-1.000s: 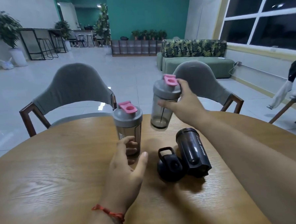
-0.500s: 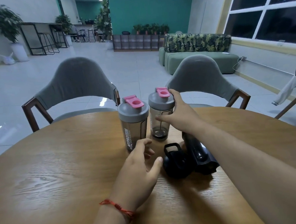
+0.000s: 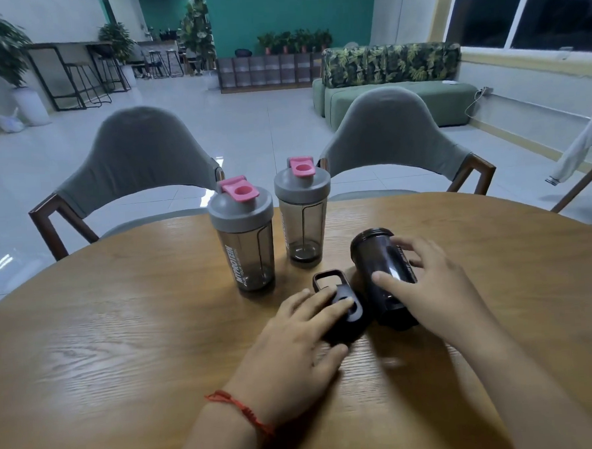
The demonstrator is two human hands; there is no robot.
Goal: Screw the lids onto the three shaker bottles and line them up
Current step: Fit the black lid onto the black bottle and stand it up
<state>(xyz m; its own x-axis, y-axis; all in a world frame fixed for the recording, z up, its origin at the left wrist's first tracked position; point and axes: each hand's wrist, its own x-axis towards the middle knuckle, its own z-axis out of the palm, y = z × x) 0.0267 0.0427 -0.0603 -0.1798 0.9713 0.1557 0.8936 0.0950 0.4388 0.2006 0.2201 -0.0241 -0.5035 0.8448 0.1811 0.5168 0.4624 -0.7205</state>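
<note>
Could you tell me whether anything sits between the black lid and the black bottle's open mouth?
Nothing visible does. The black lid lies under the left hand, beside the lying black bottle, whose mouth faces away, uncovered.

shakers (image 3: 242, 234): 2 grey lids, pink caps | bottle (image 3: 379, 264): black | table (image 3: 122, 336): wood grain
</note>
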